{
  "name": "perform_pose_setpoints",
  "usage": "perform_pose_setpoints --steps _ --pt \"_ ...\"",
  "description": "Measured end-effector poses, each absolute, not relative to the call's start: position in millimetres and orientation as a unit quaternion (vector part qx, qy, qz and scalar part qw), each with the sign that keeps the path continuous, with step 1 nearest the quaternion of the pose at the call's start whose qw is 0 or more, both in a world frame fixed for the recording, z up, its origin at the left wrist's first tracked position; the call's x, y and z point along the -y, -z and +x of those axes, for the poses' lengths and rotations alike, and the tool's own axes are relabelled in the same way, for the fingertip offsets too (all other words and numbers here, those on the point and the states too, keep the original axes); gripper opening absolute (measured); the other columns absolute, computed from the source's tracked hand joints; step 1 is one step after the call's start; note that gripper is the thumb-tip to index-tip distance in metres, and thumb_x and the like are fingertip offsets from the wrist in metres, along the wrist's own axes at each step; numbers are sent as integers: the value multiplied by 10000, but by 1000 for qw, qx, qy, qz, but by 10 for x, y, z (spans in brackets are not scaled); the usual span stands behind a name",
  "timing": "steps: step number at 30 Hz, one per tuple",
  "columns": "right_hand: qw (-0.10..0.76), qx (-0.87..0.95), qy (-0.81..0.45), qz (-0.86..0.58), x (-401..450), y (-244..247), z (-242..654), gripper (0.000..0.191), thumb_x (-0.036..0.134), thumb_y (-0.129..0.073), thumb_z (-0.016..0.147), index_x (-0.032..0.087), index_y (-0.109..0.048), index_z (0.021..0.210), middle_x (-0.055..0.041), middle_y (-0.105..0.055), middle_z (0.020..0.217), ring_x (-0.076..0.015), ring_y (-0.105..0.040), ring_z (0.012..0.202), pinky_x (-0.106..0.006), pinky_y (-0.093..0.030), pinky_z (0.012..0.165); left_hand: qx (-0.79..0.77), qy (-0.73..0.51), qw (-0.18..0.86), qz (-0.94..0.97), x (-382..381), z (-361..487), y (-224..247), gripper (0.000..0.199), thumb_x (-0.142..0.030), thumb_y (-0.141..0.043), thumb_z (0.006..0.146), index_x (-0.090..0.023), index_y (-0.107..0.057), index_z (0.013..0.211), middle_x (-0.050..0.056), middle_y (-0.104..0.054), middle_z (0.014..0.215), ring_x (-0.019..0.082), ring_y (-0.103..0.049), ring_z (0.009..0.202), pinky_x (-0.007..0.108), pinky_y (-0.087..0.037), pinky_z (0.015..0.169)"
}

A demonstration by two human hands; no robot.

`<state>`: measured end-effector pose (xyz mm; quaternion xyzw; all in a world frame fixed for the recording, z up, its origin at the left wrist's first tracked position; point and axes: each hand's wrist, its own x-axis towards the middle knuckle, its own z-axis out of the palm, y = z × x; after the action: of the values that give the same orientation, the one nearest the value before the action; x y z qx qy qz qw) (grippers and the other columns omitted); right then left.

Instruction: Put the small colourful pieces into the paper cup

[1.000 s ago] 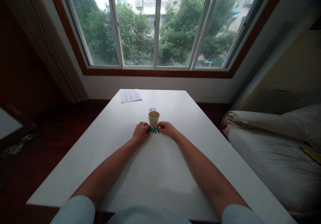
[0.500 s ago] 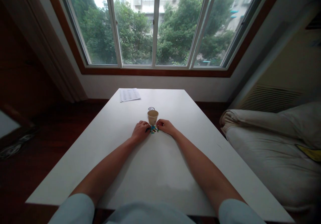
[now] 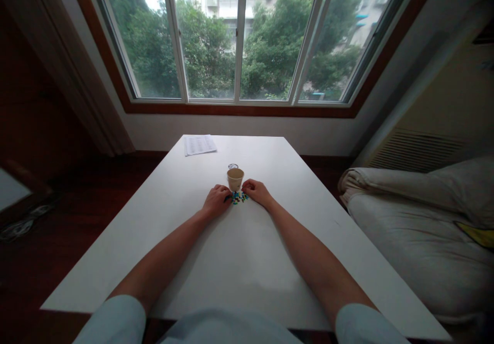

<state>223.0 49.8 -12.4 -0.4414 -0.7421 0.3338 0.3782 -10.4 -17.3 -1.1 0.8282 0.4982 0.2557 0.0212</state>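
Note:
A beige paper cup [image 3: 235, 180] stands upright on the white table. Just in front of its base lies a small scatter of multicoloured bead-like pieces [image 3: 240, 197], too tiny to make out singly. My left hand [image 3: 216, 200] rests on the table left of them, its fingers curled together around something dark at the fingertips that I cannot identify. To the right of the cup, my right hand [image 3: 258, 192] has thumb and forefinger drawn together in a pinch beside the pieces. Whatever lies between those fingertips is too small to tell.
Behind the cup lies a thin dark loop [image 3: 233, 166]. Printed sheets of paper [image 3: 200, 145] lie at the far left corner of the table [image 3: 239, 261]. A sofa-like seat with a pale cover [image 3: 409, 231] is on the right, and a window [image 3: 239, 46] is ahead.
My right hand has shifted slightly up and to the right. More of the coloured pieces show to its left. My left hand and the cup look nearly unmoved.

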Motion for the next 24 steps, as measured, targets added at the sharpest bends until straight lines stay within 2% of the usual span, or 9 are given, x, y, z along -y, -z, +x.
perform_pose_setpoints --steps 14,24 --pt "340 794 -249 -439 -442 92 2229 109 237 -583 724 211 -615 825 45 -579 660 -117 -456 610 -232 -341 591 -491 -251 17 834 166 -81 -7 237 -251 -602 891 -253 -766 1062 67 -711 1101 237 -578 1107 394 -475 1026" --pt "387 768 -238 -452 -419 51 2246 45 241 -504 748 216 -539 760 26 -509 649 -138 -424 636 -256 -341 616 -492 -252 18 833 175 -66 -16 237 -245 -605 886 -249 -764 1063 68 -715 1096 241 -582 1100 398 -475 1030"
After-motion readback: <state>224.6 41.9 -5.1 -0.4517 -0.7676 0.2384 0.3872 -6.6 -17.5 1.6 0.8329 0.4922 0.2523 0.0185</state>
